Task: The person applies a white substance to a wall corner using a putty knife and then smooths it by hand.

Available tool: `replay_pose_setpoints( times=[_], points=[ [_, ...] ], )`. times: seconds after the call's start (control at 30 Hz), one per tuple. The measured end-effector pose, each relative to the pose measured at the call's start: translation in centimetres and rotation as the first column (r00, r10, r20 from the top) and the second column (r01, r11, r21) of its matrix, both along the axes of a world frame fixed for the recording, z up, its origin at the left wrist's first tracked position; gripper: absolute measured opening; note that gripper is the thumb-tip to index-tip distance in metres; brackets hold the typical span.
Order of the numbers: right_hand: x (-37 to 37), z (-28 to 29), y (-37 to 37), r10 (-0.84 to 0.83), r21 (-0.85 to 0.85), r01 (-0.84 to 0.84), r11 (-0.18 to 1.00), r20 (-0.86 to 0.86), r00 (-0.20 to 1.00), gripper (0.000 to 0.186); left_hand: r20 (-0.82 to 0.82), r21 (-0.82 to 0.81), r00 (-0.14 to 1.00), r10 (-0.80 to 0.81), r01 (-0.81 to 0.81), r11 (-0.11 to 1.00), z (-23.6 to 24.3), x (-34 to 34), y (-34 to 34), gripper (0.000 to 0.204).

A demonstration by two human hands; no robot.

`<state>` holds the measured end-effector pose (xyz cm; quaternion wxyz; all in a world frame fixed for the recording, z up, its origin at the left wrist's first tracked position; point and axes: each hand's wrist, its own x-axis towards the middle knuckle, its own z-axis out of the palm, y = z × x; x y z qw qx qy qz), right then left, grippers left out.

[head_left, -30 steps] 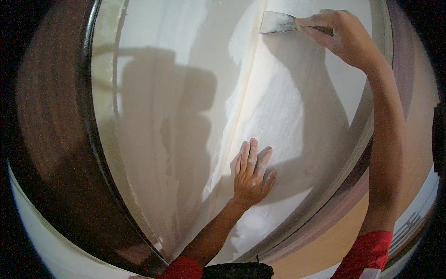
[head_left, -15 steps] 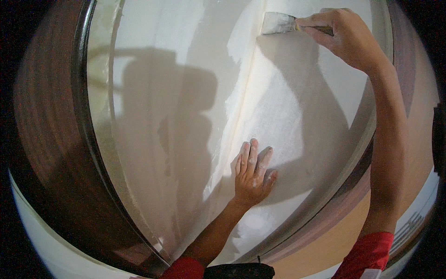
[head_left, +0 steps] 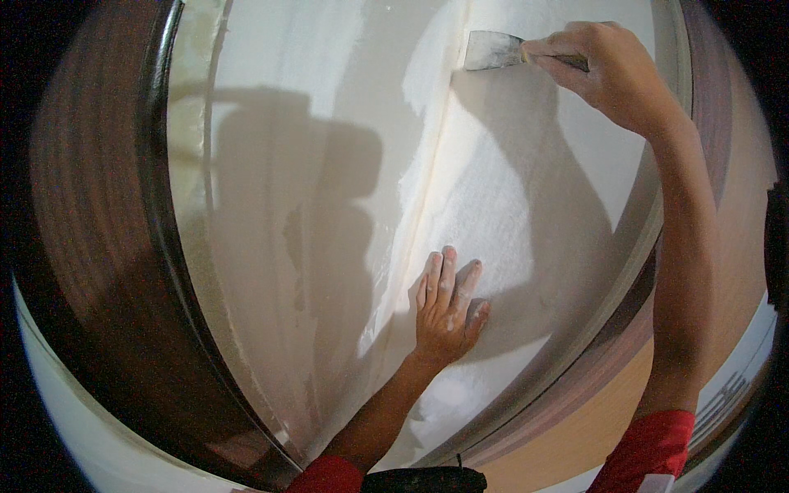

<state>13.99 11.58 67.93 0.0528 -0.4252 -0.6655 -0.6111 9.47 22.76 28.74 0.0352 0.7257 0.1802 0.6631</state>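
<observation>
Off-white panel (head_left: 493, 193) is filling most of the view I am watching from afar, and a cream line (head_left: 438, 131) is running down it at a slight slant. Near the top, the right hand (head_left: 612, 70) is gripping the handle of a flat scraper (head_left: 495, 51), whose wide blade is pointing left, just right of the line. Compared with half a second ago, the blade is sitting slightly lower, so I am judging that it is working downward beside the line; whether it is touching the panel, I am not able to tell. Below, the left hand (head_left: 448, 316) is staying put, resting flat on the panel, fingers pointing up, gripping nothing. White smears are marking its skin. I am seeing no container, so no contents are showing.
</observation>
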Motion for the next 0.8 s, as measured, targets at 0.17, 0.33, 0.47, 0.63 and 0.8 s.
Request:
replay_pose_setpoints(
  times=[0.17, 0.33, 0.47, 0.63, 0.8],
  points=[
    [-0.1, -0.5, 0.2, 0.050, 0.022, -0.051, 0.998, 0.015, 0.999, 0.025, 0.002, 0.016, 1.000, 0.010, -0.010, 1.000, 0.2, -0.3, 0.0, 0.062],
    [-0.9, -0.6, 0.0, 0.034, 0.006, -0.034, 0.999, 0.002, 0.999, 0.025, -0.002, 0.009, 1.000, 0.005, -0.005, 1.000, 0.3, -0.1, -0.1, 0.060],
    [-1.1, -1.1, -0.3, 0.046, -0.012, -0.046, 0.999, -0.030, 0.998, 0.025, 0.003, 0.005, 1.000, 0.006, -0.006, 1.000, 0.0, -0.1, 0.1, 0.061],
    [-0.3, -1.3, 0.1, 0.035, 0.057, -0.034, 0.998, -0.016, 0.999, 0.024, 0.014, 0.028, 0.999, 0.035, -0.035, 0.999, -0.2, 0.1, 0.5, 0.061],
    [1.0, 0.6, 0.3, 0.045, 0.087, -0.038, 0.995, -0.079, 0.996, 0.025, 0.022, 0.042, 0.999, 0.034, -0.035, 0.998, -0.2, 0.1, 0.2, 0.059]
  ],
)
